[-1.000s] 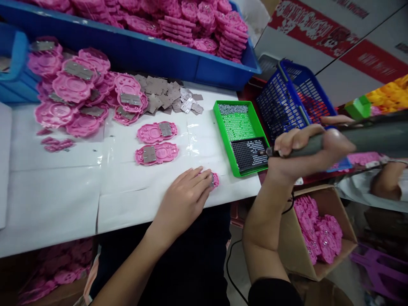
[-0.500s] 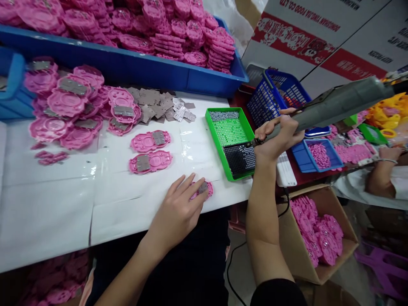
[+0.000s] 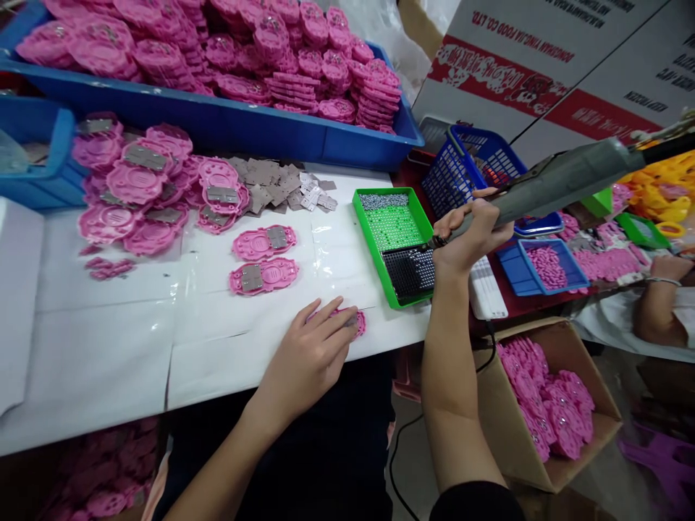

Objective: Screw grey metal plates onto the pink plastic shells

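Observation:
My right hand (image 3: 470, 231) is closed round a grey electric screwdriver (image 3: 565, 181). Its tip reaches over the black perforated plate (image 3: 399, 271) at the near end of the green tray (image 3: 374, 257). My left hand (image 3: 312, 347) rests at the table's front edge, its fingers bent over a pink plastic part (image 3: 358, 323) and holding it down. The fingers cover most of that part, and my thumb is largely hidden. Beyond this hand lie two more pink parts, a nearer one (image 3: 276, 272) and a farther one (image 3: 255, 244), each with a grey metal plate.
Pink parts (image 3: 135, 174) and loose metal plates (image 3: 266, 181) are heaped at the left and back. Behind them stands a long blue bin (image 3: 244, 123) of pink parts. On the right are a blue basket (image 3: 467, 155), a cardboard box (image 3: 504, 420) and another person's arm (image 3: 659, 311).
The view has shifted slightly, so the table's things sit a little farther right. My left fingers now cover more of the pink part's metal plate. The screwdriver tip stays over the tray.

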The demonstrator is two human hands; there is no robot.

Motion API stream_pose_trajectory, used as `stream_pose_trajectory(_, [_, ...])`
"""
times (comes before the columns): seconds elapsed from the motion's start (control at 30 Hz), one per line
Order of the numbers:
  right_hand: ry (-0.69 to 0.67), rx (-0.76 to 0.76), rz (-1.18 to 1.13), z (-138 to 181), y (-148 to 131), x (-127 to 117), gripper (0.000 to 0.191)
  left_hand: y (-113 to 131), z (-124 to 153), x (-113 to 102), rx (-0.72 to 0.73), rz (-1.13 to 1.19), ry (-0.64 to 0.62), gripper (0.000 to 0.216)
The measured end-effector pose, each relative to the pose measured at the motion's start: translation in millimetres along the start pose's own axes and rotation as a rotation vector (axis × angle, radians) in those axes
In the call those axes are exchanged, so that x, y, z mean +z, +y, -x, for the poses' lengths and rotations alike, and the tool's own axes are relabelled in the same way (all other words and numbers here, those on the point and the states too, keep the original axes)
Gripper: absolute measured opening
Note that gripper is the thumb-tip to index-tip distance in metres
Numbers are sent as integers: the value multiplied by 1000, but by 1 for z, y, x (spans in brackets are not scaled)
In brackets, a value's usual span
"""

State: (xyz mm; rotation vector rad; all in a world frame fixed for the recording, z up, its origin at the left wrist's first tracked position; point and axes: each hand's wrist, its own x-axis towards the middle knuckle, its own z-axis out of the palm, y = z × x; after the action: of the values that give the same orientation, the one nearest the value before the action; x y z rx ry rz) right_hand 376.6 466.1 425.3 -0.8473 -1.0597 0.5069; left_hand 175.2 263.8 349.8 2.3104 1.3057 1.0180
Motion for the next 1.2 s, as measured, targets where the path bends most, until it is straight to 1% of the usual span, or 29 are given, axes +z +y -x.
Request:
stream_pose_trajectory(0.13, [-1, 17, -5, 1, -1, 1, 7, 1, -1, -1, -15, 19, 7, 26])
stream_pose_trajectory(0.3, [29, 26, 1, 0, -1, 1, 8, 2, -3, -1, -37, 54, 27, 24])
stream_pose_trajectory(0.7, [94, 46, 57, 1, -3, 2, 17, 3, -6, -2, -83, 126, 7, 23])
stream_pose_trajectory(0.9, [57, 45, 59, 2, -5, 0, 20, 3, -6, -2, -85, 126, 2, 22])
stream_pose_trajectory(1.07, [64, 54, 28, 4, -1, 0, 20, 2, -5, -1, -90, 150, -17, 21])
stream_pose_trajectory(1.2, [72, 50, 41, 1, -1, 0, 21, 0, -6, -1, -125, 211, -16, 22])
